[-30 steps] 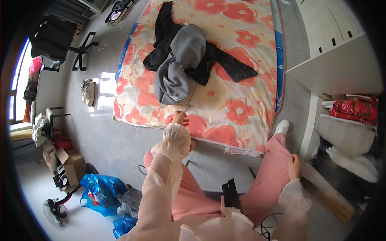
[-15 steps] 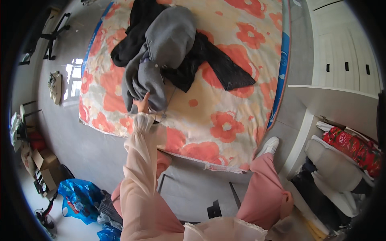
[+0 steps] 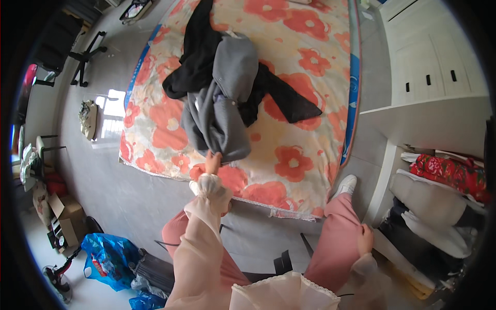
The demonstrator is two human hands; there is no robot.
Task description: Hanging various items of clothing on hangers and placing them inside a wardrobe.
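A grey garment (image 3: 235,67) with a small button lies bunched near the middle of the bed, its details lost in the folds. My left hand (image 3: 212,163) is at its near end, fingers closed on the fabric edge close to the bed's front. Black clothing (image 3: 199,62) lies against the garment on the left. A dark piece with a flat end, black trousers or a sleeve (image 3: 294,98), stretches out on the right; I cannot tell which. Resting on my pink trouser leg by the knee, my right hand (image 3: 366,239) holds nothing.
The bed has a flowered orange-and-cream sheet (image 3: 258,194). At the right, an open shelf holds folded clothes (image 3: 429,199) below white cabinets (image 3: 439,57). Lower left are a blue plastic bag (image 3: 111,258) and a cardboard box (image 3: 67,217). A cream bag-like item (image 3: 88,120) lies on the floor.
My left hand has gone from lying on the grey fabric to gripping its near edge, which is drawn out toward me. The view has shifted; my right hand stays by my knee.
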